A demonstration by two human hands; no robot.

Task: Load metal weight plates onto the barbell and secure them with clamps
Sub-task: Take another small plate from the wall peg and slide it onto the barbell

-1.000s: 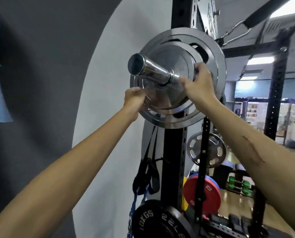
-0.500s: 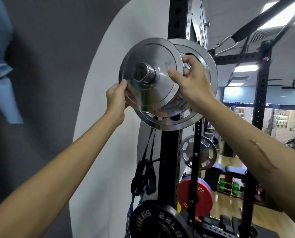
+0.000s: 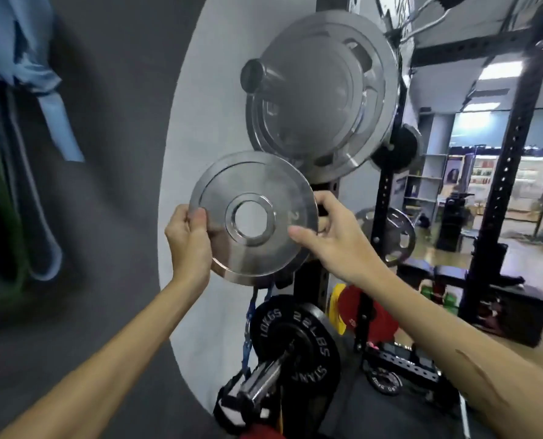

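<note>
A small silver weight plate (image 3: 257,198) with a round centre hole hangs in the air, off its peg. My left hand (image 3: 189,239) grips its left rim and my right hand (image 3: 330,239) holds its right rim with the thumb on the face. Above it a chrome storage peg (image 3: 257,77) sticks out of the black rack, with larger silver plates (image 3: 333,99) still stacked on it. Below, a black 10 kg plate (image 3: 298,343) sits on a chrome sleeve (image 3: 260,381).
The black rack upright (image 3: 514,172) stands at the right. A red plate (image 3: 355,312), a silver plate with holes (image 3: 397,232) and a small black plate on the floor (image 3: 385,381) lie behind. Resistance bands (image 3: 39,198) hang on the left wall.
The small silver plate slid off the end of the upper peg and came down and left in both hands. The peg's end is now bare.
</note>
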